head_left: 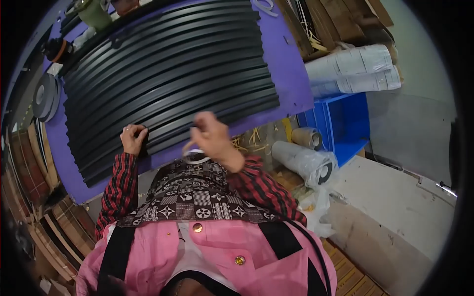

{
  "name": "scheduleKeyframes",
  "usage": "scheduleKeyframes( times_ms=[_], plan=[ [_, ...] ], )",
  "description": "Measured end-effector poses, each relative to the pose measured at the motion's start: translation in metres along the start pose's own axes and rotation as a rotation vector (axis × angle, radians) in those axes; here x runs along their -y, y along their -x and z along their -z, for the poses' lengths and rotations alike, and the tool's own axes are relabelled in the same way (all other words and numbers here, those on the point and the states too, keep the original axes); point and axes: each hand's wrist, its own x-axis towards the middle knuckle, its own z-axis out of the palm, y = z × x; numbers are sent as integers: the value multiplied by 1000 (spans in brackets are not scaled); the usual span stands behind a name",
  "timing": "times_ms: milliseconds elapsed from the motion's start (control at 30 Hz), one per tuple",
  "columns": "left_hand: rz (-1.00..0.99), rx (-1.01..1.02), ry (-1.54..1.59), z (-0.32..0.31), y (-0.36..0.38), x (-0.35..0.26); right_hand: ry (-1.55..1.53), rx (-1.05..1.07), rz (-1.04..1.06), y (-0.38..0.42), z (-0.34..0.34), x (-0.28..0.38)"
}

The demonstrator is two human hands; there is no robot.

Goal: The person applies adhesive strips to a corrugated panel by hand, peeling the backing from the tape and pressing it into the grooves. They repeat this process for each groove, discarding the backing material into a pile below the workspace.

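Black strips (170,81) number over ten; left hand (132,139) touches one, right hand (213,139) beside one white ring (199,161); can't tell either grip.

Pink top (222,237) with gold snaps (240,260), black straps (116,256), red-and-black checked sleeves (118,190), dark white-patterned cloth (197,197) at the waist

Purple table (295,69), greyish floor (419,61) at far right
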Motion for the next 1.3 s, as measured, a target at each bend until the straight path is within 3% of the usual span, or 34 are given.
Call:
scheduleKeyframes(
  times_ms=[67, 167, 267, 300, 367, 400, 467, 500, 600, 633, 733, 900, 1033, 1167, 1267, 1300],
  plan=[
    [110, 40, -53, 2, -2, -8, 86, -165, -217, 13, 103, -52],
    [156, 47, -85, 2, -3, -8, 477, -433, -477, 59, 227, -115],
    [121, -10, -170, 3, -10, -34, 621, -292, -648, 94, 281, -174],
    [94, -56, -195, -1, -14, -40, 607, -287, -627, 93, 282, -183],
    [59, -122, -205, -4, -23, -59, 982, 49, -706, 77, 279, -194],
    [11, -110, -181, -6, -28, -69, 967, 64, -671, 59, 275, -198],
    [-69, -41, -167, -4, -41, -87, 628, -640, -376, 13, 260, -180],
    [-38, 0, -137, -4, -47, -94, 623, -701, -199, -11, 250, -168],
    [-17, 55, -96, -14, -75, -94, 340, -505, -122, -80, 205, -151],
    [-39, 80, -109, -17, -88, -94, 312, -415, 20, -103, 189, -148],
    [-120, 151, -129, -21, -146, -97, 290, -358, 175, -175, 158, -161],
    [-241, 158, -230, -26, -291, -117, 347, -403, -58, -258, 167, -226],
    [-393, -88, -345, -47, -429, -132, 398, -461, -117, -264, 167, -250],
    [-257, -211, -441, -93, -532, -118, 226, -534, -131, -259, 168, -253],
    [-571, -351, -354, -127, -574, -149, 244, -507, -145, -259, 166, -245],
    [-550, -313, -397, -141, -581, -164, 226, -510, -147, -259, 165, -246]
  ],
)
